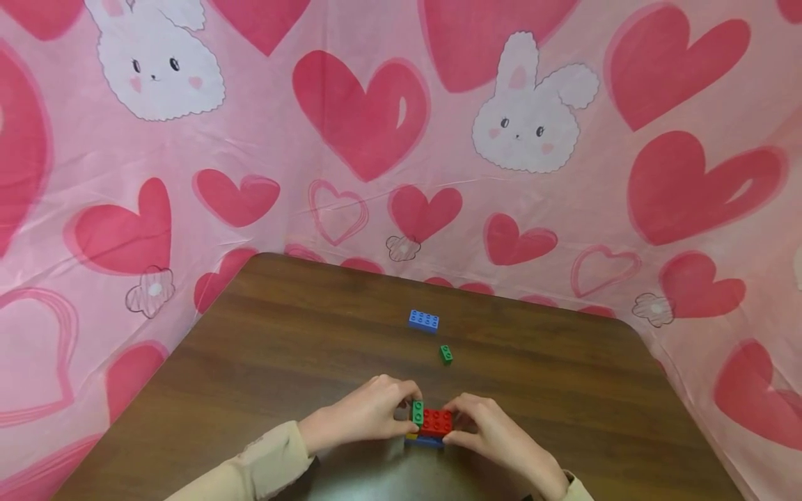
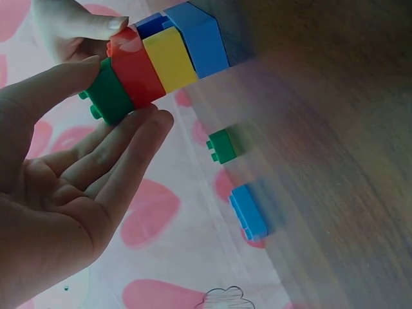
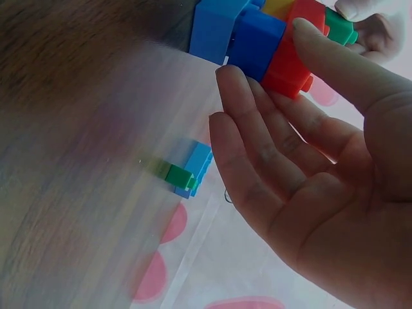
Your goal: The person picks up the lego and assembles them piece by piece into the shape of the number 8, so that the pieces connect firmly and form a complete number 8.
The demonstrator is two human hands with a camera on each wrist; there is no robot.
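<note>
Stack [image 1: 432,422] of toy bricks sits between the left hand [image 1: 370,412] and the right hand [image 1: 491,433], and from my end I see both in contact with it. The left hand is narrowed, thumb on the near side and fingers on the far side, pinching the green top brick [image 1: 418,412]. The right hand grips the red brick [image 1: 437,422] the same way, at the end away from the left hand.

From the wrist cameras I can read the layers: the green top brick sits on the red brick's left-hand end. Under the red brick, the yellow brick [image 2: 169,59] is on the left hand's side and the dark blue brick [image 3: 256,45] on the right hand's side. The bottom blue brick [image 2: 199,38] lies beneath those two; I can't tell whether its underside meets the table [image 1: 282,334].

Past the fingertips, ahead of the gap between the hands, I have a loose green brick [image 1: 445,354] with two studs. Farther out, a little toward the left hand's side, lies a loose blue brick [image 1: 424,321], apart from it. Beyond the table hangs a pink cloth [image 1: 263,139] with hearts and rabbit heads.
</note>
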